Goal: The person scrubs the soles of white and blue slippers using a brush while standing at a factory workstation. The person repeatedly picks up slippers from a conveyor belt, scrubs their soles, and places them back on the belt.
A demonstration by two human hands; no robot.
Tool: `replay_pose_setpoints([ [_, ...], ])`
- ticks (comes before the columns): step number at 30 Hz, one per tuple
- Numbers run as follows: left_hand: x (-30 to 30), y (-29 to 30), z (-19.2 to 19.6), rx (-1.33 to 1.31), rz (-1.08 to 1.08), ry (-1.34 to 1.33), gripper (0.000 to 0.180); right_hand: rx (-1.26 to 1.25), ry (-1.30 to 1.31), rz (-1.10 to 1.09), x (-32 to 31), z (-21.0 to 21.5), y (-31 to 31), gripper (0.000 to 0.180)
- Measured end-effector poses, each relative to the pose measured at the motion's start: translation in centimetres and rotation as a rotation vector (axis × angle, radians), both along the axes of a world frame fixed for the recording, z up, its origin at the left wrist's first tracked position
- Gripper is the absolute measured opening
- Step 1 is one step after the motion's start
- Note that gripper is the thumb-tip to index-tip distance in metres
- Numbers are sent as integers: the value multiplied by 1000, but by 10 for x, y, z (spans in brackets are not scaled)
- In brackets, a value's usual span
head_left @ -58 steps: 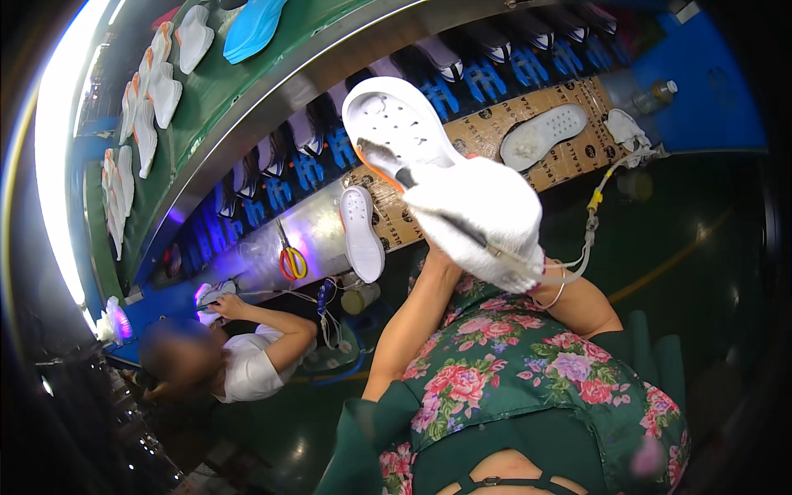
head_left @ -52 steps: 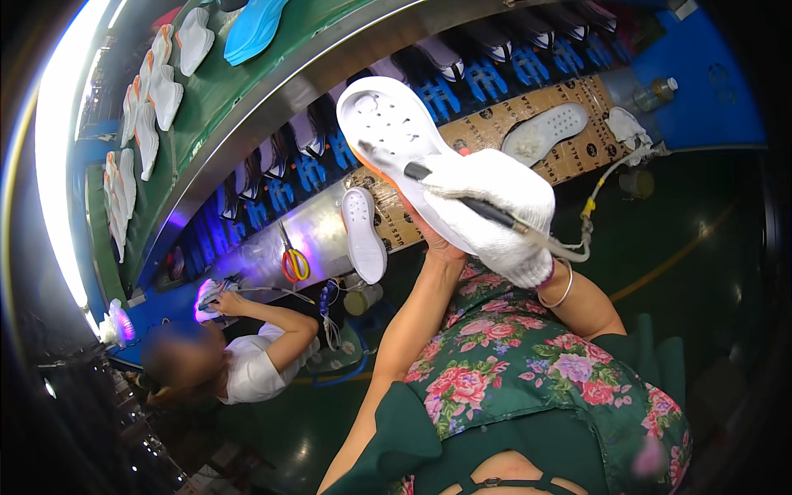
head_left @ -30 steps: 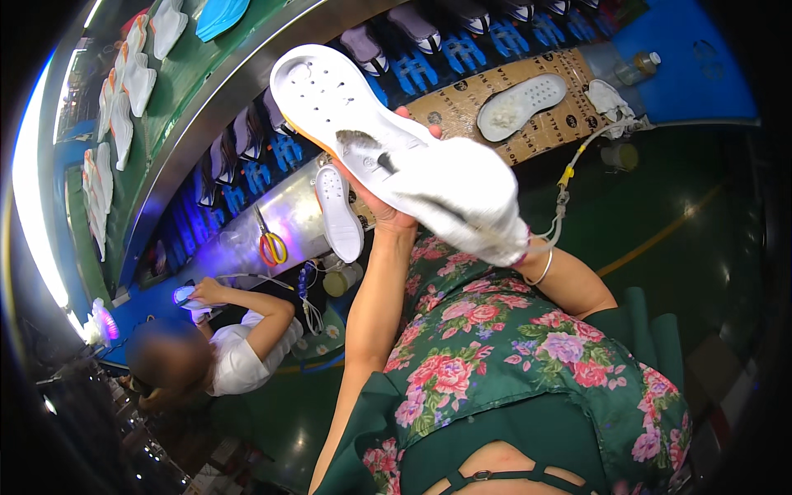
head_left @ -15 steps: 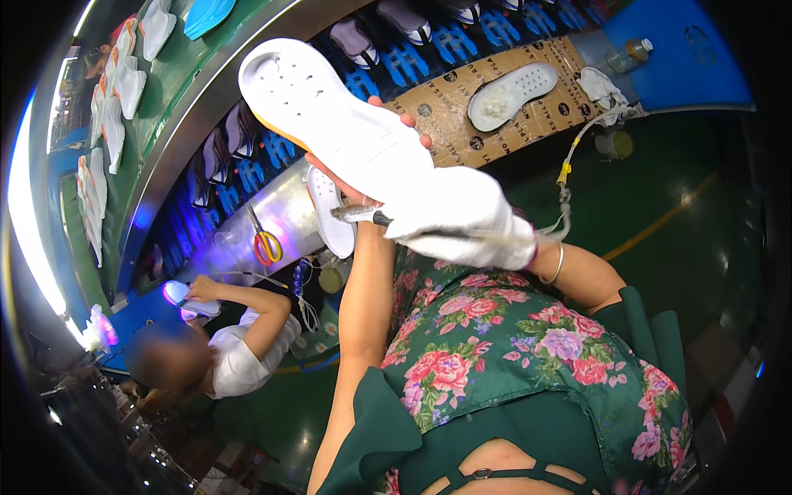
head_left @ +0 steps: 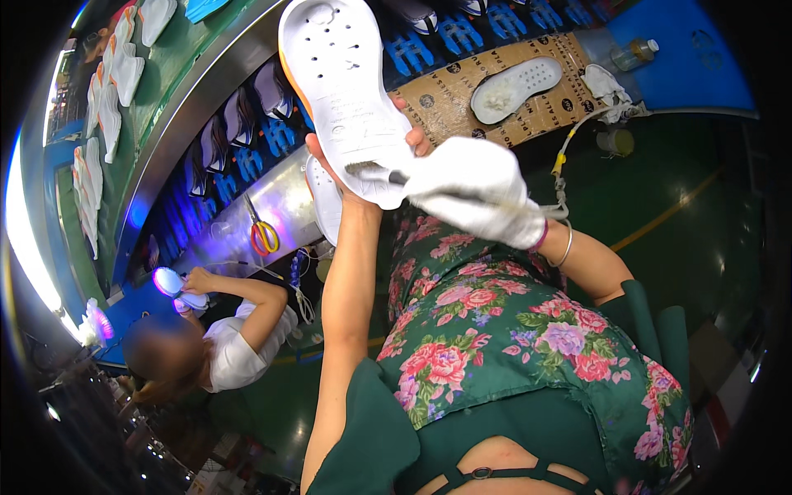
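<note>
My bare left hand [head_left: 320, 157] grips a white shoe sole [head_left: 334, 78] from beneath, its fingers curled round both edges. Small holes dot the sole's far part, and a thin orange line runs along its left side. A white glove covers my right hand [head_left: 474, 190], which is closed on a slim brush [head_left: 398, 176]. The brush's tip meets the sole's near end, beside a darker, wet-looking patch; most of its handle is hidden by the glove. Partly behind my left forearm lies a second white sole [head_left: 324, 198].
Brown cardboard [head_left: 450, 103] carries another white sole [head_left: 516, 87]. Beyond it, a conveyor holds dark shoe uppers [head_left: 272, 91] and blue racks [head_left: 458, 35]. Scissors [head_left: 264, 235] lie on the metal bench. A glass jar [head_left: 635, 54] stands far right. At left, a co-worker's hand [head_left: 198, 282] holds a pale piece.
The held sole has shifted up and right and now stands more upright. The brush has moved from beside the sole's lower edge onto its near end. Uppers on the conveyor have shifted.
</note>
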State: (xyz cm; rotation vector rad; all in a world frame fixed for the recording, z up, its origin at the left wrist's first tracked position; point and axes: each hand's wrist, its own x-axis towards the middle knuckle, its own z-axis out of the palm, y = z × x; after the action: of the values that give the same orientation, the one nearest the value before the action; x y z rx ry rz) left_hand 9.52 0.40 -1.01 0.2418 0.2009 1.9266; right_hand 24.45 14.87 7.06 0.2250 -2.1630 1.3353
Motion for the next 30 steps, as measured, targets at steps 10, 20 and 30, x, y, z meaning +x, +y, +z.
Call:
replay_pose_setpoints([
  [10,-12,13,20,88,-43,66,110,-146,-130,55,10,-2,-4,17],
  [20,-25,6,16,24,-224,142,113,-55,-158,88,16,12,3,21],
  [30,-27,9,28,104,-289,16,106,-52,-145,193,22,10,-18,22],
])
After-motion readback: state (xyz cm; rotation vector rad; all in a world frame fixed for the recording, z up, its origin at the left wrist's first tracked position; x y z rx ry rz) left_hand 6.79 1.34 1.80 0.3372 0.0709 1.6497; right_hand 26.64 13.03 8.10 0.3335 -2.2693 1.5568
